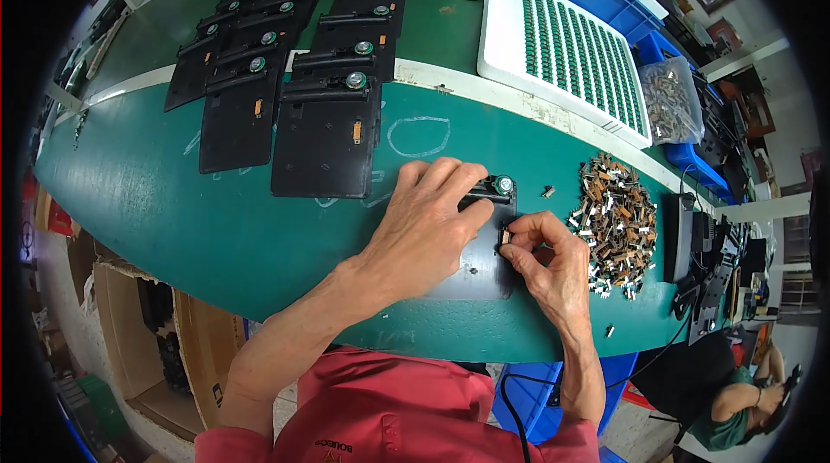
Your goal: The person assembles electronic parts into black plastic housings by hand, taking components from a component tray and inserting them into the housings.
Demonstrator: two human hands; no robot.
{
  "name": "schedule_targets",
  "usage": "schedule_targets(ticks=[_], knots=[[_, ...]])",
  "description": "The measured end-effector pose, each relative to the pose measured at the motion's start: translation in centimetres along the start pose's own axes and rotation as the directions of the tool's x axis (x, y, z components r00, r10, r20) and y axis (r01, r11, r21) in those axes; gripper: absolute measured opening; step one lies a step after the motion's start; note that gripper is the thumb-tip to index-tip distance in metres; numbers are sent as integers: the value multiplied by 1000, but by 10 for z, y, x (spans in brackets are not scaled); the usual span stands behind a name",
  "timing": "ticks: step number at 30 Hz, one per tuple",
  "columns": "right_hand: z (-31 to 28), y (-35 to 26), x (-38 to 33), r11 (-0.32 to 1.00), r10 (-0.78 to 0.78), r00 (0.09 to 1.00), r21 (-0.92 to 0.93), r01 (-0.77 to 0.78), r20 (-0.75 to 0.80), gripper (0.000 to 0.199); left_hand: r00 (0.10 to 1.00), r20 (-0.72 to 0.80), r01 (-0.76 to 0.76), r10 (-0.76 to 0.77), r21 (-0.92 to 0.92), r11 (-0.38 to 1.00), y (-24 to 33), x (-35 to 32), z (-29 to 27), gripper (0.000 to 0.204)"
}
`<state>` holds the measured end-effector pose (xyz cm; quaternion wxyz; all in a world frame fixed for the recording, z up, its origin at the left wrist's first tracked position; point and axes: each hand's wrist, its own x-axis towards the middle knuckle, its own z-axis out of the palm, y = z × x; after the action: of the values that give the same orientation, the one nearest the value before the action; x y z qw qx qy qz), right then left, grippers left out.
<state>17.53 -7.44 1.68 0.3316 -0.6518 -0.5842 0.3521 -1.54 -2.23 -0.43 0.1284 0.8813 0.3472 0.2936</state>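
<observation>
A flat black plastic panel (484, 277) lies on the green table in front of me. My left hand (432, 225) is bent over its far left part, thumb and fingers gripping it near the raised tube-like end. A round silver part on a green ring (504, 185) shows at that end's right corner. At the panel's right edge, the thumb and forefinger of my right hand (551, 261) pinch a small slide switch (506, 238) against the panel. Its seat is partly hidden by the fingertips.
Right of my right hand lies a heap of small switches (616, 225). Several similar panels (324, 147) overlap at the left. Behind stand a white foam tray (497, 65) of green parts and a clear bag (670, 100). A black device (679, 238) lies right; a person (743, 402) sits nearby.
</observation>
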Motion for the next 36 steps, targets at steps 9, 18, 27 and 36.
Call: schedule_targets(ticks=[9, 18, 27, 36], knots=[[-3, 6, 2, 991, -113, 994, -76, 114, 11, 15, 998, 13, 65, -65, -36, 997, -3, 0, -4, 40], [-4, 10, 2, 994, 38, 999, 104, -40, 24, 18, 996, 0, 89, -89, -29, 996, -3, 3, -2, 42], [1, 14, 0, 994, -84, 996, 68, 85, -21, 15, 992, -102, 78, -80, -21, 997, -8, 3, 3, 36], [-5, 15, 0, 989, -25, 1000, 145, 23, 14, 18, 979, -204, 4, -7, -15, 1000, -11, 6, 11, 34]])
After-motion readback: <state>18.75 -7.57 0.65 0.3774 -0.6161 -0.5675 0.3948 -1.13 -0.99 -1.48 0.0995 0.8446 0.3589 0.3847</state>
